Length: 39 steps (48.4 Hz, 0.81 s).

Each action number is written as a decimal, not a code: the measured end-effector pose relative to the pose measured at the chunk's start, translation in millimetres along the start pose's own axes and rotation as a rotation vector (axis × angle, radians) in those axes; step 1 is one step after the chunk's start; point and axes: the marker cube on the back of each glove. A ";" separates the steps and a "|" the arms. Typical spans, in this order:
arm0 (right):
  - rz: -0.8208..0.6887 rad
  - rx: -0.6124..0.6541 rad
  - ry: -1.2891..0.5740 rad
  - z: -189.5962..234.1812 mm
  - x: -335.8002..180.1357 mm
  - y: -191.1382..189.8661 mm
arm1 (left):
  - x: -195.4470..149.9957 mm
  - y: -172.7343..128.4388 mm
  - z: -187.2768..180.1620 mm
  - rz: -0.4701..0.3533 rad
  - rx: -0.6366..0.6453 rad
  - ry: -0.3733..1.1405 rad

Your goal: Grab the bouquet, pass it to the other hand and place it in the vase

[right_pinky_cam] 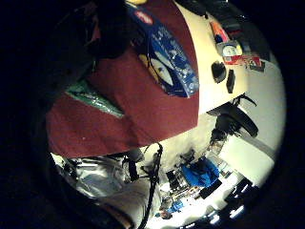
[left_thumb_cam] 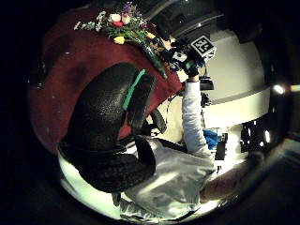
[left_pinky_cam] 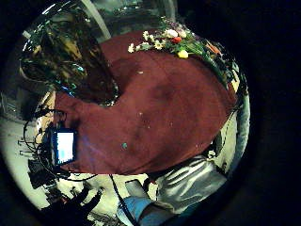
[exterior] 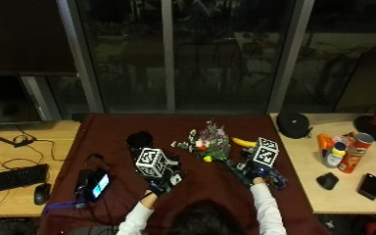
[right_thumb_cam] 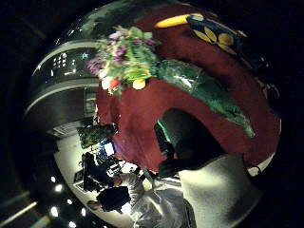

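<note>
The bouquet point(exterior: 211, 144) lies on the dark red cloth point(exterior: 194, 188) at mid-table, flowers toward the window. Its green wrapped stems point(exterior: 239, 172) run toward the front right. My right hand point(exterior: 258, 171) hovers just over the stem end. Its fingers point(right_pinky_cam: 71, 47) are spread above the wrap point(right_pinky_cam: 93, 100) and grip nothing; whether they touch it I cannot tell. The dark glass vase point(exterior: 140, 139) stands upright left of the flowers, also seen close in the left palm view point(left_pinky_cam: 70, 56). My left hand point(exterior: 160, 185) hangs in front of the vase, its fingers point(left_thumb_cam: 108, 108) loosely curled, holding nothing.
A banana point(exterior: 243, 142) lies right of the flowers, and a blue patterned bag point(exterior: 278, 180) lies by my right hand. A lit phone point(exterior: 97, 185) with cables sits at the cloth's left front. Cans and bottles point(exterior: 344, 152) stand on the right-hand table.
</note>
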 end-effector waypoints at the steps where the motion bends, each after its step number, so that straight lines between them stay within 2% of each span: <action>1: 0.010 -0.006 -0.002 2.6 1.5 -2.1 | -0.3 -0.1 0.2 0.000 0.000 0.001; 12: 0.134 -0.102 0.011 51.5 24.3 -22.5 | -6.2 0.0 -0.1 -0.016 -0.014 0.015; 16: 0.203 -0.267 0.018 68.8 24.2 -8.8 | -5.0 -0.2 -2.9 -0.022 -0.007 0.023; 19: 0.143 -0.166 0.037 82.7 20.5 -14.5 | -5.1 -2.5 -3.2 -0.026 -0.003 0.030; 23: 0.070 -0.036 0.071 75.0 0.2 13.6 | -4.0 -5.2 -6.0 -0.028 0.006 0.037; 27: 0.137 0.042 0.146 70.1 -3.2 25.6 | -1.6 -6.0 -11.6 -0.028 0.008 0.041; 32: 0.231 0.080 0.206 66.7 -0.6 32.0 | -0.9 -6.9 -17.6 -0.032 0.005 0.042; 39: 0.228 0.203 0.184 58.3 1.5 28.0 | -3.6 -9.2 -19.5 -0.037 -0.010 0.055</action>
